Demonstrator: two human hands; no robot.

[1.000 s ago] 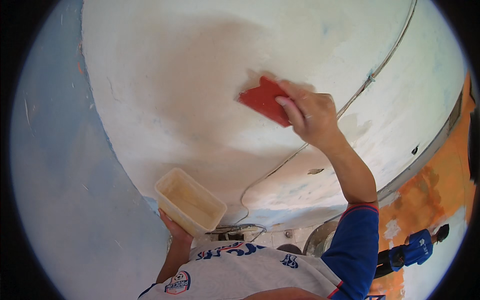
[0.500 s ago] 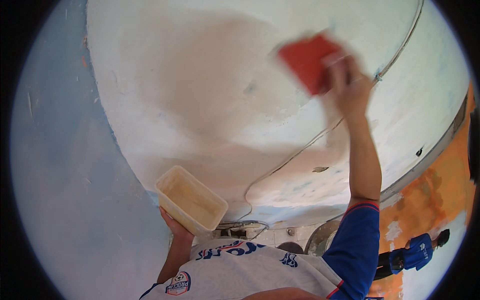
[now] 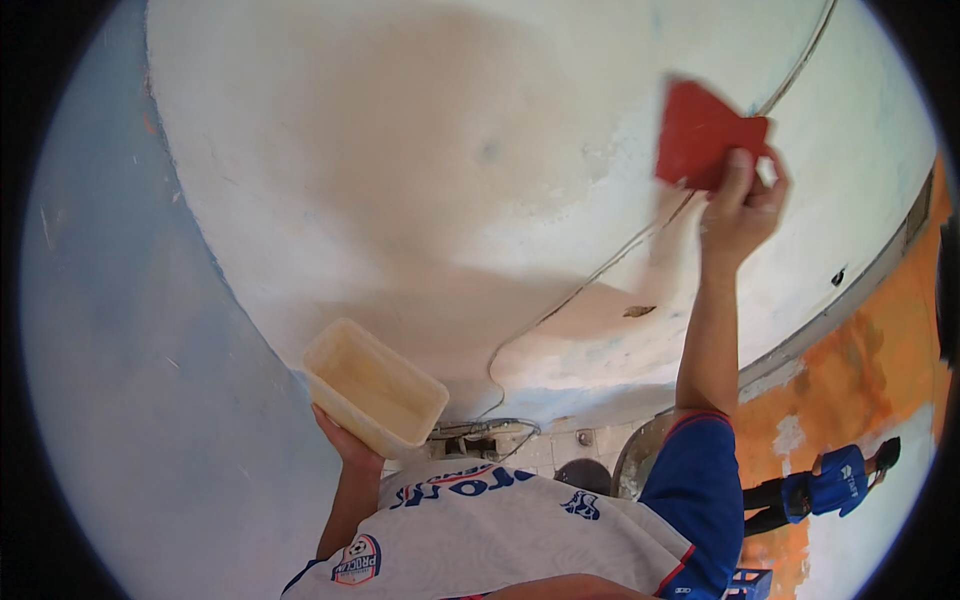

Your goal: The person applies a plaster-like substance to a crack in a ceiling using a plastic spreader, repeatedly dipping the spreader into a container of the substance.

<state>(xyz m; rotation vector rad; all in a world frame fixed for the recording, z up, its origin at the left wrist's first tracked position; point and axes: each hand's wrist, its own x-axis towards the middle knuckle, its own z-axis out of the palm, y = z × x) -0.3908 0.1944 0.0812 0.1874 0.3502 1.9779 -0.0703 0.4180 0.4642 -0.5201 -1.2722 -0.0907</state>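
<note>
High up at the right, my right hand (image 3: 742, 205) pinches a red flat spreader (image 3: 705, 135) between thumb and fingers. The blade is held near the whitish wall (image 3: 420, 160); whether it touches, I cannot tell. Low at the left, my left hand (image 3: 348, 442) supports a cream rectangular plastic tub (image 3: 352, 415) from beneath and along its side. The tub is tilted with its mouth up, and a pale coating shows inside. Smooth damp-looking patches and small bluish spots mark the wall between both hands.
A thin cable (image 3: 620, 255) runs diagonally over the wall, near a small chipped hole (image 3: 640, 312). A blue-grey wall (image 3: 120, 330) meets it at the left. Another person (image 3: 835, 480) in blue stands at the lower right, beyond a blue crate (image 3: 750, 583). A dark round container (image 3: 582, 475) is on the tiled floor.
My right hand has moved the spreader to the right and slightly down, with its blade now turned differently. The left hand and tub have shifted only slightly.
</note>
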